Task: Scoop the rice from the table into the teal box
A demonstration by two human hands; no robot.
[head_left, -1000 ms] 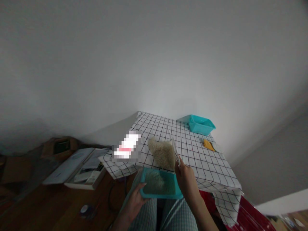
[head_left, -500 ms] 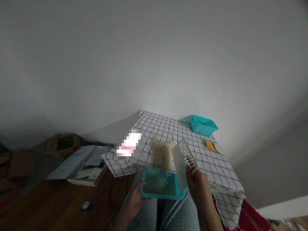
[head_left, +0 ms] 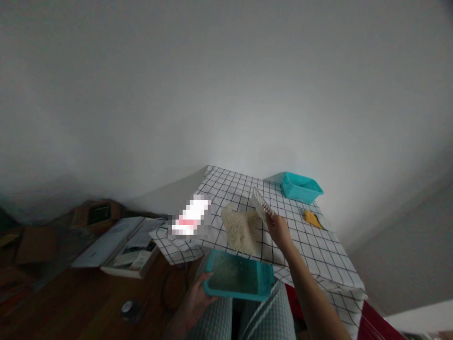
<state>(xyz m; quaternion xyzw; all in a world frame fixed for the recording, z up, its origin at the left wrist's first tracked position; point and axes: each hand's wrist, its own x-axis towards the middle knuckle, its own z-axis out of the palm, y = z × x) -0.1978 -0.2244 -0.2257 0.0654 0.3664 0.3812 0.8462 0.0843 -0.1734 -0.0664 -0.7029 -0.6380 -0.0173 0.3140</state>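
Note:
A heap of pale grains [head_left: 242,231] lies near the front edge of the checkered cloth [head_left: 233,182]. Below that edge, over the lap, my left hand [head_left: 201,293] grips the left side of a teal tray [head_left: 267,283], whose inside holds grains. My right hand [head_left: 278,227] is closed round a white slotted plate [head_left: 261,205], tilted over the cloth just right of the heap. The fingertips of my left hand are partly hidden under the tray.
A second teal bin [head_left: 302,189] stands at the back right, with a yellow item [head_left: 312,218] before it. A bright blurred rectangle [head_left: 193,215] is at left. An open white box [head_left: 130,259] and a dark round object [head_left: 129,309] are lower left.
My right hand has moved up and away from the tray with the white plate. Grains that were falling into the tray no longer fall, and the heap looks flatter and wider.

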